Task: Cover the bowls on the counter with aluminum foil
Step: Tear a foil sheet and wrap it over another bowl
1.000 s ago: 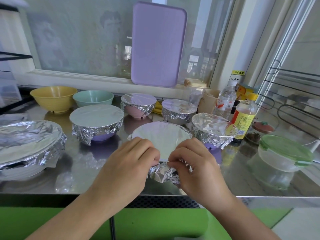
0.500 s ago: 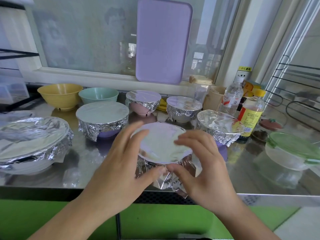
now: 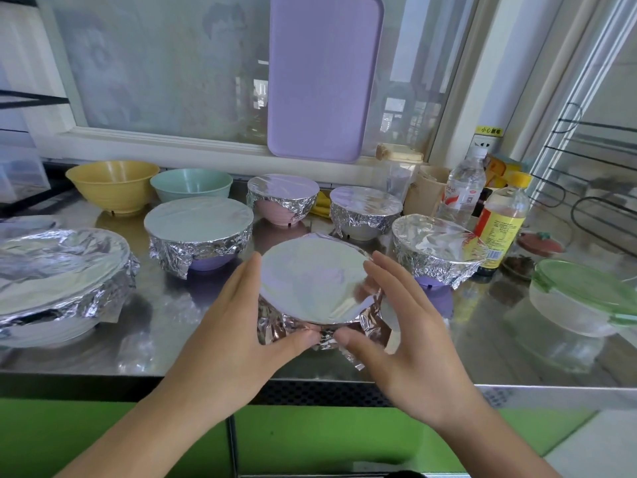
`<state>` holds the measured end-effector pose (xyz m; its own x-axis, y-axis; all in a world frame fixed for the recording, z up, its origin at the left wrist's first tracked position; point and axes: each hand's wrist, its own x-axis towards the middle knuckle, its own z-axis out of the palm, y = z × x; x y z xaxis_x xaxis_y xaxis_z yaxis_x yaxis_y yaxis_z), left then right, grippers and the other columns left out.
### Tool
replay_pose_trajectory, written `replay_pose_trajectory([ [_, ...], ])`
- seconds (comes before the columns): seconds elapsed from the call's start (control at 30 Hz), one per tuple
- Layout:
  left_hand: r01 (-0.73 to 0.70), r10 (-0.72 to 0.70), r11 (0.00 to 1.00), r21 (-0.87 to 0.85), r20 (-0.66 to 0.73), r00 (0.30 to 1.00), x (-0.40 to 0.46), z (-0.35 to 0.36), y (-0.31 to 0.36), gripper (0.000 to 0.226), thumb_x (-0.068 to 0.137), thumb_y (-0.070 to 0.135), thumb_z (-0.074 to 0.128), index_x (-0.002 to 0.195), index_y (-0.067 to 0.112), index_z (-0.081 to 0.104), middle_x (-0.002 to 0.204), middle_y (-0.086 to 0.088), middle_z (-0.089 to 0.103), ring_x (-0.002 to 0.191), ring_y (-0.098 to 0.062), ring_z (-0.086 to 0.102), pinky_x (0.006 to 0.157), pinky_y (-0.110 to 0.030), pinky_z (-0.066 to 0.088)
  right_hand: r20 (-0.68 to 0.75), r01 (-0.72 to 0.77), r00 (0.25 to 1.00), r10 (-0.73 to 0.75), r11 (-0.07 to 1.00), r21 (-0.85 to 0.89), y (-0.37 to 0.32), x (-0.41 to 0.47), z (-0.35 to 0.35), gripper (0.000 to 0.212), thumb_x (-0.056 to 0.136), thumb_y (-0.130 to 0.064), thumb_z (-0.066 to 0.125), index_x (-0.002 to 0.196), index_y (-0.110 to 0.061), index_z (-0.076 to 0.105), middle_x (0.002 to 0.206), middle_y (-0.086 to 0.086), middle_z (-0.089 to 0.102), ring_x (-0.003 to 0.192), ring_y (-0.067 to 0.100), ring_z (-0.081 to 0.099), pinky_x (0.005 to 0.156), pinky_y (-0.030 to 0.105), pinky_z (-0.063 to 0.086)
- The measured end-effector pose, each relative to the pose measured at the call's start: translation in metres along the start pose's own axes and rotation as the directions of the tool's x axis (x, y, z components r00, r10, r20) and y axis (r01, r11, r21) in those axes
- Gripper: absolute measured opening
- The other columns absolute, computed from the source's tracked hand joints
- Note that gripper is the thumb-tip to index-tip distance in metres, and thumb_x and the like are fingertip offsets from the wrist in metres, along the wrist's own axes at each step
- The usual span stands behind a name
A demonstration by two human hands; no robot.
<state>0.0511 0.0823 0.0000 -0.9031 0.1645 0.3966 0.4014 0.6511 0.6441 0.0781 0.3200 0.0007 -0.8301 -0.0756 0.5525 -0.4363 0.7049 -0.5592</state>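
Both hands cup the foil-covered bowl [image 3: 312, 284] at the front edge of the counter [image 3: 165, 305]. The left hand [image 3: 238, 326] and the right hand [image 3: 403, 326] press its sides with spread fingers, thumbs almost meeting at the near side, likely to crimp the foil under the rim. The bowl itself is hidden beneath the foil.

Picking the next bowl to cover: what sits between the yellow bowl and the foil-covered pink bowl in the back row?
In the head view, the uncovered teal bowl sits between the yellow bowl and the foil-covered pink bowl.
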Motion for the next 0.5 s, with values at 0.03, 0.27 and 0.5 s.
replay_pose_trajectory([
  [0.03,0.015,-0.015,1.0,0.015,0.003,1.0,-0.001,-0.002,0.0,0.123,0.069,0.082,0.069,0.165,0.036,0.008,0.167,0.025,0.017,0.151,0.002,0.024,0.124,-0.035,0.031,-0.017,0.014,1.0,-0.014,1.0,0.026,0.0,0.001,-0.003,0.07,0.088,-0.053,0.078,0.149,-0.025,0.057,0.161,-0.018,0.042,0.15,-0.005,0.035,0.114,0.008,0.029],
  [0.27,-0.293,0.297,0.955,0.051,-0.09,0.951,-0.008,0.002,0.021,0.048,0.087,0.052,0.072,0.133,0.038,0.063,0.144,0.023,0.046,0.136,-0.006,0.049,0.098,-0.014,0.04,-0.136,0.133,0.984,-0.115,0.983,0.129,0.007,0.0,0.0,0.021,0.081,-0.008,0.09,0.092,-0.024,0.082,0.109,-0.009,0.069,0.112,0.021,0.066,0.094,0.031,0.051],
  [0.5,-0.434,0.434,0.9,0.051,-0.206,0.877,-0.006,0.015,0.026,0.004,0.093,0.025,0.079,0.092,0.023,0.076,0.118,0.014,0.062,0.114,-0.013,0.061,0.09,-0.025,0.049,-0.169,0.16,0.978,-0.123,0.961,0.224,0.009,0.002,-0.001,0.007,0.087,-0.015,0.086,0.09,-0.021,0.084,0.097,-0.008,0.071,0.097,0.022,0.07,0.083,0.029,0.052],
])
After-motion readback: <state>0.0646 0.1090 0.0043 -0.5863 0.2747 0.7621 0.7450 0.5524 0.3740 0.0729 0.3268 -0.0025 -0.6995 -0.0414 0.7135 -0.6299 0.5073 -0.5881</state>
